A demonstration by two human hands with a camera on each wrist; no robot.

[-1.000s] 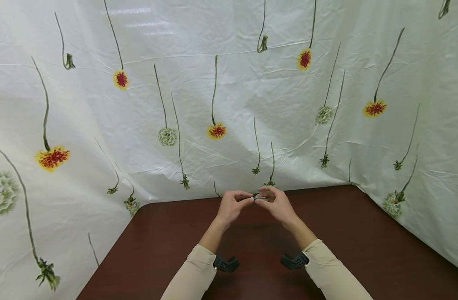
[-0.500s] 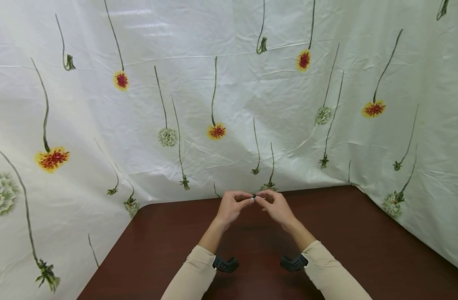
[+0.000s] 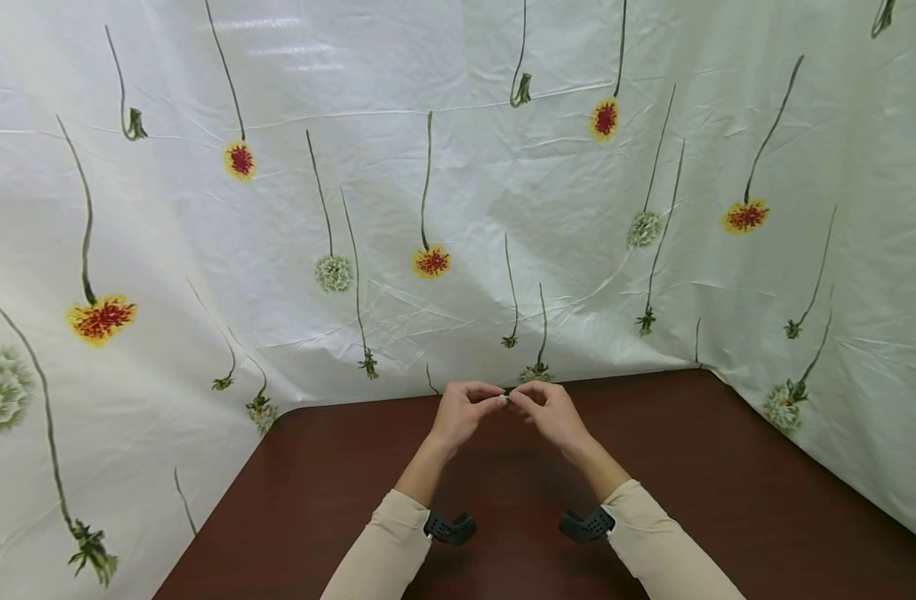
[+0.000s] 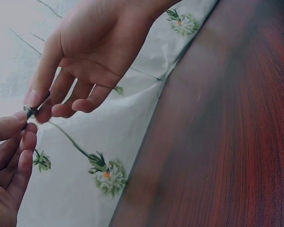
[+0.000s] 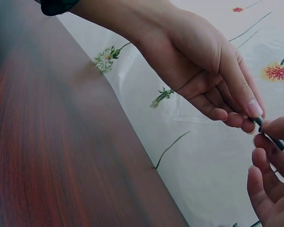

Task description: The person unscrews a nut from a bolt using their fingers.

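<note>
At the far side of the table, the left hand [image 3: 460,418] and right hand [image 3: 557,422] meet fingertip to fingertip over a small threaded bolt [image 5: 279,144]. In the right wrist view the bolt slants between them, its dark thread showing at both ends. The right thumb [image 5: 253,108] and fingers pinch its upper end; the left hand's thumb and fingers pinch it lower down. A shiny metal part [image 4: 28,111] shows between the fingertips in the left wrist view. Fingers cover much of the bolt, and I cannot tell whether a nut sits on it.
Below the hands spreads a dark red-brown wooden table [image 3: 337,500]. Behind it and along both sides hangs a white cloth [image 3: 473,183] printed with flowers. Each wrist wears a black band [image 3: 452,528].
The right hand's fingers have drawn in around the bolt, and a thin silvery length seen between them a second ago is now covered. The left hand has barely moved.
</note>
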